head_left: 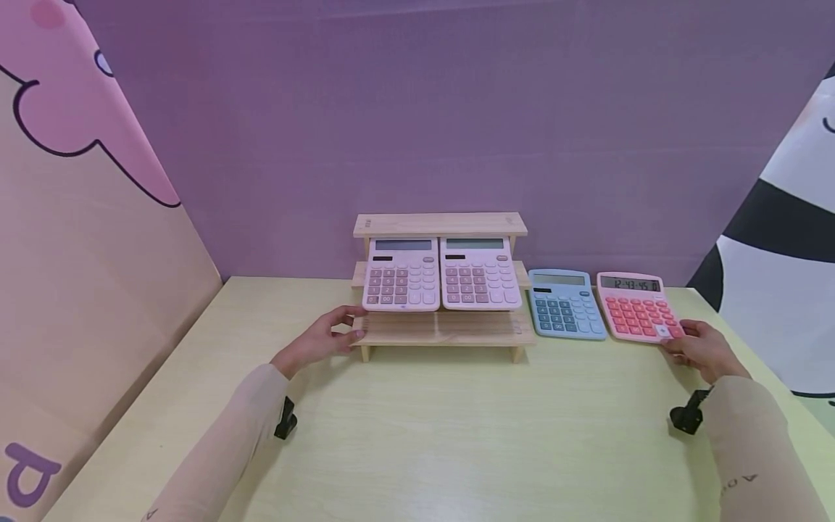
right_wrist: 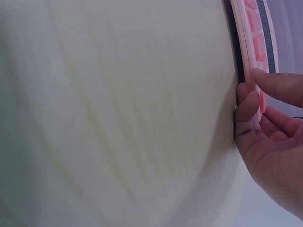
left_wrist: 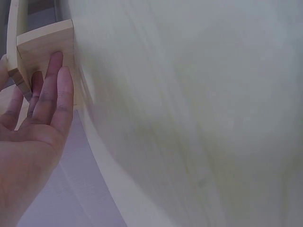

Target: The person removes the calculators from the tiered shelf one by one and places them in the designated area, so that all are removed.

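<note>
A wooden stepped shelf [head_left: 440,330] stands mid-table with two pale pink calculators [head_left: 401,275] [head_left: 479,274] leaning side by side on it. My left hand [head_left: 342,330] touches the shelf's left end. In the left wrist view its straight fingers [left_wrist: 59,90] lie flat against the wooden end block [left_wrist: 45,45]. To the right lie a blue calculator [head_left: 564,304] and a red calculator [head_left: 636,308]. My right hand [head_left: 681,341] pinches the red calculator's near right corner. The right wrist view shows the thumb on top of the red calculator [right_wrist: 253,28] and curled fingers [right_wrist: 246,109] under its edge.
The pale wooden table [head_left: 457,435] stretches toward me in front of the shelf. A purple wall closes the back, and printed panels stand at the left and right sides. Black wrist mounts [head_left: 685,417] sit on both sleeves.
</note>
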`<state>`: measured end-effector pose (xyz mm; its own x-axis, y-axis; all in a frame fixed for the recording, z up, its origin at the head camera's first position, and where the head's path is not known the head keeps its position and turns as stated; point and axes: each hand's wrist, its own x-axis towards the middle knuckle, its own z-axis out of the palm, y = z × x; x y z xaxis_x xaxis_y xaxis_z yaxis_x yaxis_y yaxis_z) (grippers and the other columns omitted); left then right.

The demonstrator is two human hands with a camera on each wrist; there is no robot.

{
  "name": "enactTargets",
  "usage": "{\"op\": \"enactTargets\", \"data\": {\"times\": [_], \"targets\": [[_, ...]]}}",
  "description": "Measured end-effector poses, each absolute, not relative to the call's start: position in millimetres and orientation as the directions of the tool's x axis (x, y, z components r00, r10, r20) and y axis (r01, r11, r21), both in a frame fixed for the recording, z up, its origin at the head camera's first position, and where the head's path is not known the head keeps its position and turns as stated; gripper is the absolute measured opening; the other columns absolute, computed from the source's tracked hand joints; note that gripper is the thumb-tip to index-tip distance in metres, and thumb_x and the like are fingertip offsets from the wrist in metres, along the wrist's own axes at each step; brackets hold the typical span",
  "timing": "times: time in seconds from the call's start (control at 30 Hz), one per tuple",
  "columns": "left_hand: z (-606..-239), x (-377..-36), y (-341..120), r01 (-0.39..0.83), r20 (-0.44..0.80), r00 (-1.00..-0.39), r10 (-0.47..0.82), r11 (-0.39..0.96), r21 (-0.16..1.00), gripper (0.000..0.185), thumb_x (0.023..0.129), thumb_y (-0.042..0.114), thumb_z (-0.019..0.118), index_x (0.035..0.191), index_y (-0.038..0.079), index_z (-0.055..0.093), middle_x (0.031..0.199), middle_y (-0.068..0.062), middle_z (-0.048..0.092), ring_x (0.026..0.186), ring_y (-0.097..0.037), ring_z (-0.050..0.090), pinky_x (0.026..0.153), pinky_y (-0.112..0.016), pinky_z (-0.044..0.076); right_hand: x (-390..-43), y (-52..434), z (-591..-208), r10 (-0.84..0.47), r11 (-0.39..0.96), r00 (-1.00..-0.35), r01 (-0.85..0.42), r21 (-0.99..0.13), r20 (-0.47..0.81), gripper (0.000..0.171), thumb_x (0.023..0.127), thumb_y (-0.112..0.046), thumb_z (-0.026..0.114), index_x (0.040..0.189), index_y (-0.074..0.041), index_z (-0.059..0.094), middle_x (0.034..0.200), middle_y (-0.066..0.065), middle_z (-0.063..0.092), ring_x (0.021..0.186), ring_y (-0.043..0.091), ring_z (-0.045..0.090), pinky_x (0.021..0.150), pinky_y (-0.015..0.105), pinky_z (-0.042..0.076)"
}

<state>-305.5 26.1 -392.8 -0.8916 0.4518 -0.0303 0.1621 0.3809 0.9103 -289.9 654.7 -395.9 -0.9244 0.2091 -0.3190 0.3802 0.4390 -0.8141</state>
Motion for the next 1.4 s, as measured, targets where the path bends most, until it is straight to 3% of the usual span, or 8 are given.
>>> {"op": "enactTargets", "data": {"times": [0.23,0.5,0.8,1.03,1.27,1.4], "targets": [[-391.1,-305.4,27.0,0.155,-0.036,-0.891,0.453,0.378,0.913,0.049,0.090,0.022,0.058,0.133,0.011,0.039,0.124,-0.020,0.037,0.097,-0.029,0.056,0.084,-0.038,0.055,-289.0,655.5,-395.7,0.229,0.440,-0.916,0.399,-0.804,-0.329,0.084,0.090,-0.024,0.057,0.141,0.008,-0.001,0.135,0.031,0.018,0.101,0.028,0.038,0.065,0.018,0.048],[-391.5,-305.7,27.2,0.140,-0.054,-0.897,0.440,0.396,0.907,0.049,0.090,0.023,0.058,0.134,0.013,0.039,0.124,-0.019,0.037,0.097,-0.028,0.055,0.085,-0.037,0.055,-289.3,656.4,-392.1,0.217,0.443,-0.924,0.381,-0.812,-0.315,0.080,0.091,-0.019,0.054,0.141,0.008,-0.002,0.140,0.031,0.014,0.079,0.007,0.050,0.069,0.021,0.053],[-390.0,-304.0,27.4,0.165,-0.033,-0.893,0.449,0.394,0.904,0.048,0.091,0.021,0.057,0.134,0.011,0.038,0.125,-0.019,0.037,0.097,-0.028,0.055,0.085,-0.039,0.054,-283.0,654.7,-381.8,0.222,0.468,-0.944,0.321,-0.823,-0.242,0.074,0.092,-0.017,0.051,0.140,0.011,0.002,0.144,0.033,0.005,0.071,-0.005,0.047,0.068,0.019,0.054],[-389.1,-302.4,28.0,0.165,-0.034,-0.891,0.453,0.394,0.904,0.049,0.091,0.021,0.056,0.135,0.010,0.037,0.125,-0.022,0.036,0.097,-0.027,0.055,0.086,-0.040,0.054,-281.1,647.7,-377.1,0.236,0.509,-0.952,0.294,-0.809,-0.197,0.077,0.091,-0.022,0.054,0.142,0.008,0.005,0.145,0.033,0.007,0.078,-0.002,0.048,0.070,0.018,0.055],[-388.2,-300.8,28.3,0.163,-0.034,-0.892,0.451,0.390,0.906,0.049,0.091,0.020,0.056,0.135,0.009,0.037,0.125,-0.022,0.037,0.096,-0.026,0.055,0.086,-0.040,0.054,-281.9,639.7,-379.2,0.175,0.560,-0.974,0.216,-0.800,-0.141,0.072,0.092,-0.020,0.051,0.140,0.011,0.007,0.141,0.036,0.013,0.071,-0.011,0.045,0.068,0.017,0.055],[-387.0,-299.9,28.4,0.161,-0.034,-0.892,0.451,0.387,0.908,0.049,0.092,0.019,0.056,0.136,0.009,0.037,0.124,-0.021,0.038,0.096,-0.026,0.055,0.086,-0.040,0.054,-282.5,634.0,-379.3,0.127,0.605,-0.985,0.171,-0.778,-0.118,0.069,0.094,-0.023,0.049,0.140,0.012,0.010,0.140,0.036,0.015,0.084,0.004,0.049,0.067,0.016,0.054]]}}
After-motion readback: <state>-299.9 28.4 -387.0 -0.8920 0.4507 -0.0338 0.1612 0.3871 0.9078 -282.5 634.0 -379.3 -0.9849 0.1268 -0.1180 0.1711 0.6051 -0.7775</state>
